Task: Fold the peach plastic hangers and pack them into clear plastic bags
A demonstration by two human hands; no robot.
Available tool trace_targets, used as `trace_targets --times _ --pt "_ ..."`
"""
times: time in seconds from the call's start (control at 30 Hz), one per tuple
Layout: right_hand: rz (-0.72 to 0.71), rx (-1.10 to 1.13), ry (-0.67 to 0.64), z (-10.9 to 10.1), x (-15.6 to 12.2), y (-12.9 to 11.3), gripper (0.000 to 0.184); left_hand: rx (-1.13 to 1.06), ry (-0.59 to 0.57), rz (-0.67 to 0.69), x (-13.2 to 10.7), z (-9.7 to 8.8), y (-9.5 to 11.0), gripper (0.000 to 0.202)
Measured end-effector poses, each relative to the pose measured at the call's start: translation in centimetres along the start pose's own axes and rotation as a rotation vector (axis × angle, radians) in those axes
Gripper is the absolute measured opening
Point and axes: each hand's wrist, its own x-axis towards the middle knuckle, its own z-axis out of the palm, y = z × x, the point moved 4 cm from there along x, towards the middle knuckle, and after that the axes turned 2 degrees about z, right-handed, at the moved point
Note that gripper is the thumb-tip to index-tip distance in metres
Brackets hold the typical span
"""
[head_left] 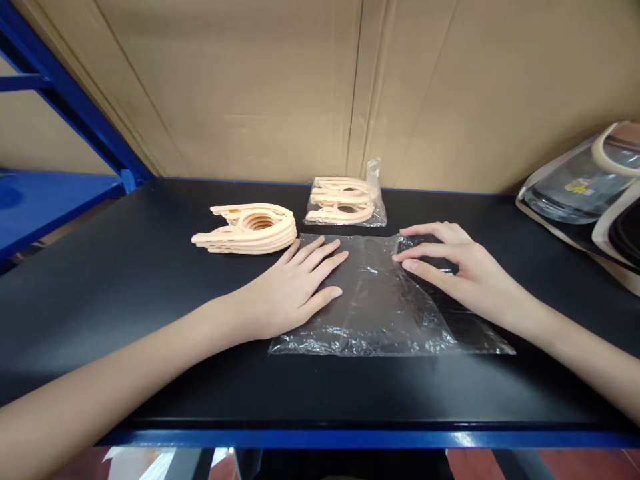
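Note:
A clear plastic bag [373,293] lies flat and crinkled on the black tabletop. My left hand [287,290] rests palm down on its left part, fingers spread. At the bag's upper right, my right hand [457,263] has its thumb and fingertips closed on the edge of the film, and a curved fold runs down from there. Just beyond my left hand sits a stack of cream folding hangers [273,239]. Behind the bag, more cream folding hangers [345,200] lie inside a small clear bag [383,217].
Brown cardboard [240,87] stands upright along the table's back. A blue metal frame [75,107] rises at the left. On the right is a clear bag with cream trim [565,193]. The black tabletop [320,393] has a blue front edge [320,438].

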Motion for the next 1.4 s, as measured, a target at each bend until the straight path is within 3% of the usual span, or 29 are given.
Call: trace_targets --times 0.1,0.2,0.47,0.6,0.73,0.87,1.0,1.07,1.17,1.3,1.4 --pt "-0.024 -0.061 0.018 -0.1 0.0 -0.3 0.022 0.006 0.005 -0.005 -0.1 0.0 -0.1 0.061" --pt "0.046 -0.044 0.022 -0.1 0.0 -0.5 0.022 0.009 0.023 0.0 -0.1 0.0 -0.2 0.061" --pt "0.246 0.32 -0.099 0.6 -0.2 -0.4 0.033 0.012 0.045 0.051 -0.4 -0.3 0.0 0.062" --pt "0.315 0.467 -0.056 0.5 0.0 0.1 0.039 0.014 0.064 0.078 -0.8 -0.7 -0.2 0.061" --pt "0.272 0.464 -0.052 0.5 0.0 0.1 0.036 0.048 0.05 0.114 -1.3 -0.7 -0.3 0.061" --pt "0.159 0.313 -0.07 0.6 -0.1 0.0 0.027 0.063 0.153 0.125 -1.2 -1.6 -0.1 0.062" --pt "0.139 0.235 -0.15 0.9 0.1 0.2 0.026 0.089 0.341 0.164 -1.1 -4.4 -0.3 0.064" --pt "0.148 0.243 -0.171 1.0 0.2 0.3 0.029 0.139 0.441 0.102 -1.5 -6.2 -1.4 0.068" --pt "0.149 0.224 -0.144 0.9 0.3 0.4 0.031 0.198 0.498 -0.11 -2.5 -8.4 -4.9 0.089" --pt "0.109 0.138 -0.099 0.4 0.2 0.3 0.031 0.091 0.275 -0.424 -3.9 -8.6 -11.0 0.132" --pt "0.079 0.075 -0.098 0.1 0.2 0.2 0.031 -0.089 0.14 -0.512 -4.6 -8.0 -13.6 0.129"
